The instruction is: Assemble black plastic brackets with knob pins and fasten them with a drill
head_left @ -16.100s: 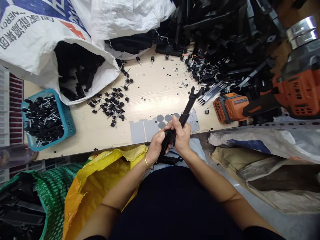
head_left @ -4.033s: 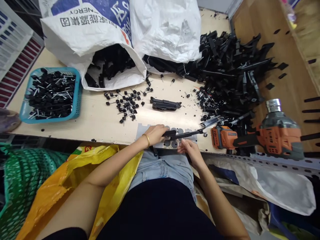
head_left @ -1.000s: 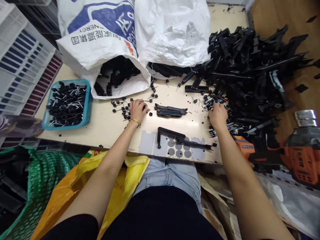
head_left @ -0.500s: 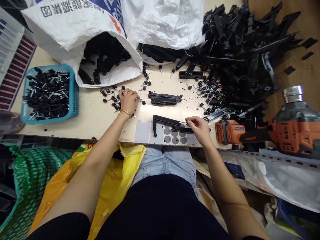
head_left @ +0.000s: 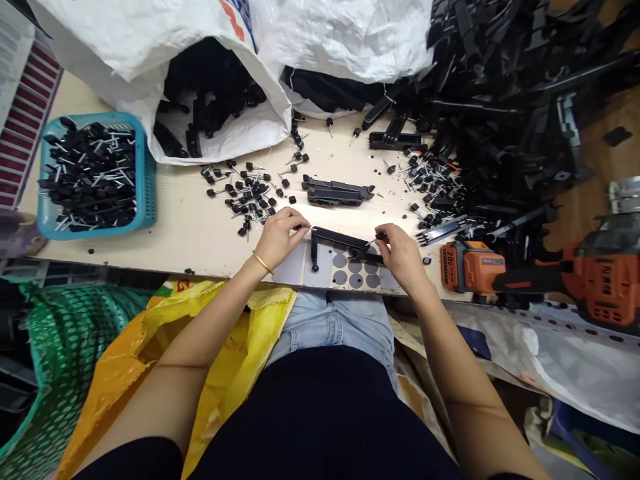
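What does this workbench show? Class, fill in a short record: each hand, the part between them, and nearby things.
Left hand: fingertips pinched at the black bracket's left end; grip unclear
Right hand: pinches a black-headed pin over the bracket's right end
Table: scattered pins, folded black part
Left edge: blue basket of pins
Right: orange cordless driver, pile of black parts

Lays the black bracket [head_left: 340, 238] flat on the table [head_left: 200, 233] near its front edge, over grey stickers [head_left: 350, 275]. Sets left hand [head_left: 280, 235] fingertips at the bracket's left corner; grip unclear. Pinches a black-headed pin [head_left: 381, 235] in the right hand [head_left: 404, 252], at the bracket's middle. Sees loose pins [head_left: 245, 193] just behind the left hand and an orange drill [head_left: 473, 267] beside the right.
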The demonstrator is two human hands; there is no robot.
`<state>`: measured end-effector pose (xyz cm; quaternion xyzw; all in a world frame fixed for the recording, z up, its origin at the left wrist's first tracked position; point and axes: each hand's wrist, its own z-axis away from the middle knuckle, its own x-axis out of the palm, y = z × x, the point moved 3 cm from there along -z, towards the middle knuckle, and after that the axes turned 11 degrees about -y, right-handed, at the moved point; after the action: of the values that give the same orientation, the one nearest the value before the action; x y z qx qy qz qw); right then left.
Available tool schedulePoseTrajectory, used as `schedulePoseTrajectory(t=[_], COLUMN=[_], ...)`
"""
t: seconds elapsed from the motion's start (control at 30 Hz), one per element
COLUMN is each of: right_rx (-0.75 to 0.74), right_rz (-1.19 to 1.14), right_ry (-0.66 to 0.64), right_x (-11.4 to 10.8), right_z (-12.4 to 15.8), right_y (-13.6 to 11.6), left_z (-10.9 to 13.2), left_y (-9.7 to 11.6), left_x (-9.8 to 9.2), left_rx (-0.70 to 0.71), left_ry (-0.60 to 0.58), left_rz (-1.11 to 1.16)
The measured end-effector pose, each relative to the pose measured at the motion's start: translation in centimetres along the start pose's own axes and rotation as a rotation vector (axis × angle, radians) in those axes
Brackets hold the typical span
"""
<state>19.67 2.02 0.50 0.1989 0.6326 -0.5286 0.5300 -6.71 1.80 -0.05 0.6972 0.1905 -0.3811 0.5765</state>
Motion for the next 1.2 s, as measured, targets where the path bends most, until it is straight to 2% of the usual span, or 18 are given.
schedulePoseTrajectory(t=[0.1, 0.23, 0.3, 0.43, 0.57, 0.63, 0.73, 0.83, 1.0, 1.07, 1.13, 1.2], right_rx=[-0.009, -0.12, -0.126, -0.078, -0.056, -0.022, 0.002, 0.022, 0.022, 0.021, -0.019, -0.068], right_rz=[0.028, 0.101, 0.126, 0.127, -0.066, -0.098, -0.123, -0.152, -0.142, -0.176, -0.231, -0.239], right_ry=[0.047, -0.037, -0.041, 0.006, 0.039, 0.092, 0.123, 0.139, 0.167, 0.128, 0.031, -0.003], right_x=[0.2, 0.3, 0.3, 0.7, 1.3, 1.5, 1.8, 1.9, 2.0, 1.7, 1.1, 0.3], right_z=[0.6, 0.9, 0.7, 0.4, 0.6, 0.8, 1.1, 1.1, 0.8, 0.5, 0.3, 0.4], right_y=[0.0, -1.3, -1.8, -1.8, -0.8, -0.3, 0.1, 0.1, 0.3, 0.9, 1.7, 2.5], left_z=[-0.6, -1.2, -1.3, -1.3, -1.6, -2.2, -3.2, -3.5, -2.1, -1.7, -1.4, -1.3], left_y=[-0.1, -0.4, -0.2, 1.4, 3.4, 3.6, 2.6, 1.1, -1.0, -1.7, -2.1, -2.1], left_x=[0.4, 0.8, 1.0, 1.6, 2.2, 2.2, 1.8, 1.7, 2.7, 3.2, 3.6, 3.8], left_rx=[0.012, 0.008, 0.004, 0.023, 0.077, 0.09, 0.089, 0.096, 0.055, 0.036, 0.059, 0.086], left_ry=[-0.035, -0.122, -0.169, -0.227, -0.296, -0.355, -0.409, -0.373, -0.304, -0.312, -0.344, -0.363], left_rz=[-0.044, -0.144, -0.225, -0.434, -0.563, -0.534, -0.365, -0.181, -0.169, -0.144, -0.099, -0.055])
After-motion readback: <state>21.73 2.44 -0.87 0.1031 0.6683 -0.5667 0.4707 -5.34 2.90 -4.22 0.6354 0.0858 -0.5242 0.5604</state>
